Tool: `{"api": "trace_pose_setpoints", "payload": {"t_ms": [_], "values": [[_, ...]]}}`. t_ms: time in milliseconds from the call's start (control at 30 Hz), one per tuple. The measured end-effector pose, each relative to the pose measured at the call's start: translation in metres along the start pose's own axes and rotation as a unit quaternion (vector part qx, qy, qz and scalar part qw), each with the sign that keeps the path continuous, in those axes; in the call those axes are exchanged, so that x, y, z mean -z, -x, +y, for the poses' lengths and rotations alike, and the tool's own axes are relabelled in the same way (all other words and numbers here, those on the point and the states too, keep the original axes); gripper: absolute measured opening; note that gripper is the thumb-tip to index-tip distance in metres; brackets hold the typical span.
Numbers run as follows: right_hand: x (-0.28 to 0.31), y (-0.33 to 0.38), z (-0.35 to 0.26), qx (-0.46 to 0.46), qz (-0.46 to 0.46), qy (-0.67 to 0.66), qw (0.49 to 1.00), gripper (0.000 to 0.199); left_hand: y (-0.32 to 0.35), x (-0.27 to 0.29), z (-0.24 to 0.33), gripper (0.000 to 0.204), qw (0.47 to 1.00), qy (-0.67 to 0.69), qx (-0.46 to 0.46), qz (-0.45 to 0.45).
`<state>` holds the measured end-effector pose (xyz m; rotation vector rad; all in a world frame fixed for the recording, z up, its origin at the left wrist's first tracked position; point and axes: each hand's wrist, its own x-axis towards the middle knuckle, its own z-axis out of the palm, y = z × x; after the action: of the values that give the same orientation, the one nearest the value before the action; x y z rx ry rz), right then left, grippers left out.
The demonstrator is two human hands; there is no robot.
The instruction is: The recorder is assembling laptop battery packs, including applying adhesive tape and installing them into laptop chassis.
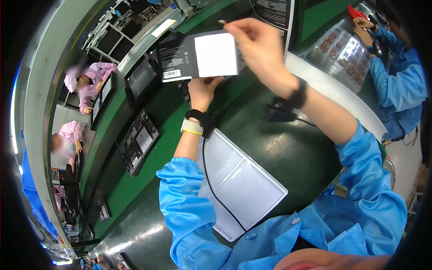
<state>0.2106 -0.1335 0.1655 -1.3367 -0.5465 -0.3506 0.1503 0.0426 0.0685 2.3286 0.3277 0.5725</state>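
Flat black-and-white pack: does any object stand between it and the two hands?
Nothing visible stands between them: the left hand is at the lower edge of the pack, the right hand by its upper right corner. Contact is unclear.

Head view, fisheye: looks down and outward from above wearer's collar [282,235], lower right of frame. Left hand [201,93] and right hand [263,51] near, upper centre; bench [299,155] mid-frame; edges bow toward rim.

A flat, rectangular black-and-white panel [191,56] before us
Our right hand [261,47] is at its upper right corner, our left hand [202,93] at its lower edge; a whitish rectangular tray [252,191] lies nearer us on the glossy dark green tabletop [310,157].
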Motion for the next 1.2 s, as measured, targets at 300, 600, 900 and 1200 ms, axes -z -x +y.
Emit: {"api": "trace_pose_setpoints", "payload": {"t_ms": [300,600,900,1200], "values": [[-0.028,-0.049,0.120,0.031,-0.104,0.211,0.971,0.015,0.015,0.032,-0.004,0.016,0.998,-0.024,-0.057,0.024],[-0.037,-0.048,0.158,-0.015,-0.332,0.214,0.919,0.020,0.009,0.093,-0.035,0.088,0.979,-0.186,-0.081,-0.028],[-0.038,-0.049,0.172,-0.033,-0.346,0.177,0.921,0.024,0.005,0.106,-0.070,0.110,0.979,-0.133,-0.005,-0.153],[-0.036,-0.027,0.160,-0.032,-0.363,0.177,0.914,0.031,0.014,0.106,-0.064,0.110,0.974,-0.166,0.000,-0.152]]}}
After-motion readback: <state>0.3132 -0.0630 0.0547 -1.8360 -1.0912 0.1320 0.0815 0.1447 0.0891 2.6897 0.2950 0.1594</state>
